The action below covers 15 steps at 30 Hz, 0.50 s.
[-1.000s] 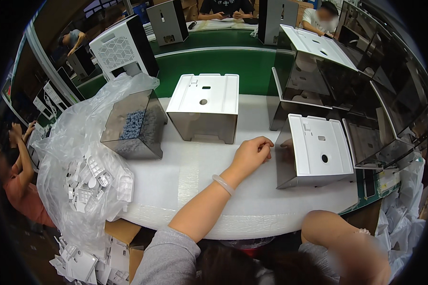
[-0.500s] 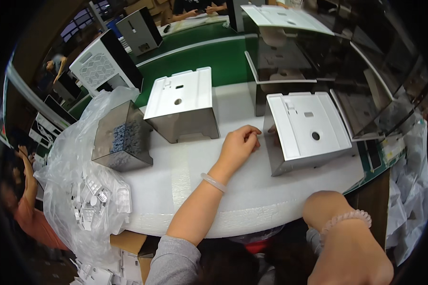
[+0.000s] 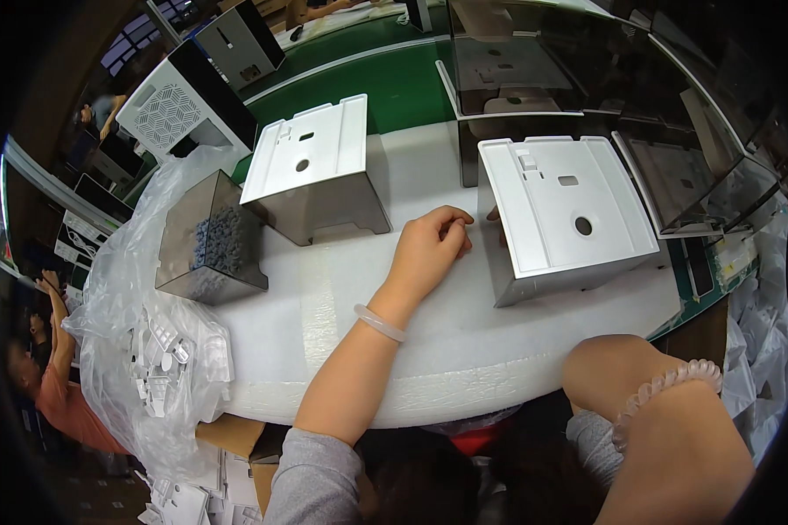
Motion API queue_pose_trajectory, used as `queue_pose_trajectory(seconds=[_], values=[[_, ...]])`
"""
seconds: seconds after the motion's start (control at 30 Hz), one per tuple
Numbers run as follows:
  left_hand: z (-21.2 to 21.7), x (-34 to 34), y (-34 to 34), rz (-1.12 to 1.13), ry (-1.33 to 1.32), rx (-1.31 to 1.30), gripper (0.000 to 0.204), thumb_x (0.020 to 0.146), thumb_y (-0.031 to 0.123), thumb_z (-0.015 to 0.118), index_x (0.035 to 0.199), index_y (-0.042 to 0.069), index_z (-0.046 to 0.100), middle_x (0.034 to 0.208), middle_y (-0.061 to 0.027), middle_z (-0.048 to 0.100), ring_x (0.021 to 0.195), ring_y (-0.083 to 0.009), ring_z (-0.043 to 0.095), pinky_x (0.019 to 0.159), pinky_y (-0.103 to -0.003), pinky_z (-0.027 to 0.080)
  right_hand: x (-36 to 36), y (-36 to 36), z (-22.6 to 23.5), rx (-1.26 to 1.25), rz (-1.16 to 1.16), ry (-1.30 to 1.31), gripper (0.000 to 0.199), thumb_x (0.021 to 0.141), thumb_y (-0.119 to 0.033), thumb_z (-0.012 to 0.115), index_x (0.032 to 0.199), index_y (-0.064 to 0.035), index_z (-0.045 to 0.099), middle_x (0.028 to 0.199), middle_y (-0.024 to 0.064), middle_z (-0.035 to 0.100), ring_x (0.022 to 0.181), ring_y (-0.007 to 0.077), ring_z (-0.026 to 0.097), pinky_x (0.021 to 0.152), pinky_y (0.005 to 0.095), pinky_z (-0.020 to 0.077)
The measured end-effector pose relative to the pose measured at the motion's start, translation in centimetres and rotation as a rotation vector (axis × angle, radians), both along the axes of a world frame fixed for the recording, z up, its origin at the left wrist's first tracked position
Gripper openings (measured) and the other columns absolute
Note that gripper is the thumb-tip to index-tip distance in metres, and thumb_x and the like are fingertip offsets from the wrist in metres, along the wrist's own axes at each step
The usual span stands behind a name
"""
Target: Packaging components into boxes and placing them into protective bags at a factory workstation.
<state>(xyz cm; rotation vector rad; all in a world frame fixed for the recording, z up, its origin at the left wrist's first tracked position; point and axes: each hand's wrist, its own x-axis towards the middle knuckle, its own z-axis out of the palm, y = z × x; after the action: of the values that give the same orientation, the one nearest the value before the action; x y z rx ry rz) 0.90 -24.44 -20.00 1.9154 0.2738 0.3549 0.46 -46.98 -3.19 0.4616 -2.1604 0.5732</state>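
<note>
A left hand (image 3: pixel 427 252) was pictured over the middle of a white foam mat (image 3: pixel 385 385), its fingers loosely bent and relaxed, with nothing seen to be gripped; the wrist was circled by a pale, smooth bracelet (image 3: pixel 379 324). The fingertips were held just beside a white-topped box (image 3: pixel 547 201), which was set on the right part of the mat, its top marked by a round hole and a small slot and its walls dark and see-through. The right arm was folded at the lower right and ringed by a clear coiled bracelet (image 3: pixel 670 394); the right hand (image 3: pixel 690 464) was only partly caught at the edge, its fingers out of sight, so whether it was clenched or released could not be told. A second white-topped box (image 3: pixel 311 157) was placed farther back, to the left of the raised fingers. Beside it, at the mat's left side, a smoky open box (image 3: pixel 173 249) was seen, with small blue-grey pieces (image 3: pixel 219 242) showing through its wall. Loose white parts (image 3: pixel 162 350) were gathered in a crumpled clear bag (image 3: pixel 114 306) at the left, above a cardboard carton (image 3: pixel 228 433) by which white panels (image 3: pixel 236 490) were heaped. At the right rear, dark see-through boxes (image 3: pixel 543 83) were stacked. Behind the mat, a green tabletop (image 3: pixel 403 98) was partly covered, while a person in an orange top (image 3: pixel 74 411) was captured at far left.
</note>
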Motion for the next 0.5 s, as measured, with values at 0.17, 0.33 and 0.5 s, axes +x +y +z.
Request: queue_pose_trajectory(seconds=[0.17, 0.33, 0.5], values=[[0.2, -0.1, -0.2, 0.001, 0.007, 0.017, 0.020, 0.091, 0.007, 0.049, 0.097, -0.003, 0.064, 0.069, -0.0058, 0.064, 0.062, -0.0101, 0.058, 0.061, -0.024, 0.047, 0.8, -2.0, 0.2, -0.037, -0.072, -0.077, 0.025, 0.064, -0.022, 0.072, 0.076, -0.0028, 0.060, 0.066, 0.0080, 0.060, 0.058, 0.0193, 0.056, 0.056, 0.0370, 0.0443], [-0.2, 0.3, -0.3, -0.005, -0.007, 0.061, 0.020, 0.091, 0.007, 0.049, 0.097, -0.004, 0.064, 0.069, -0.0066, 0.065, 0.063, -0.0103, 0.058, 0.062, -0.025, 0.047, 1.8, -3.8, 0.2, -0.075, -0.135, -0.151, 0.028, 0.068, -0.026, 0.070, 0.077, -0.0021, 0.061, 0.068, 0.0093, 0.060, 0.065, 0.0215, 0.058, 0.067, 0.0393, 0.0458], [-0.3, 0.6, -0.5, -0.002, -0.011, 0.059, 0.020, 0.091, 0.006, 0.048, 0.097, -0.003, 0.065, 0.069, -0.0066, 0.065, 0.063, -0.0107, 0.059, 0.062, -0.025, 0.048, 2.5, -4.1, 1.5, -0.117, -0.203, -0.253, 0.031, 0.072, -0.031, 0.068, 0.079, -0.0015, 0.061, 0.071, 0.0107, 0.060, 0.072, 0.0237, 0.059, 0.078, 0.0415, 0.0473]])
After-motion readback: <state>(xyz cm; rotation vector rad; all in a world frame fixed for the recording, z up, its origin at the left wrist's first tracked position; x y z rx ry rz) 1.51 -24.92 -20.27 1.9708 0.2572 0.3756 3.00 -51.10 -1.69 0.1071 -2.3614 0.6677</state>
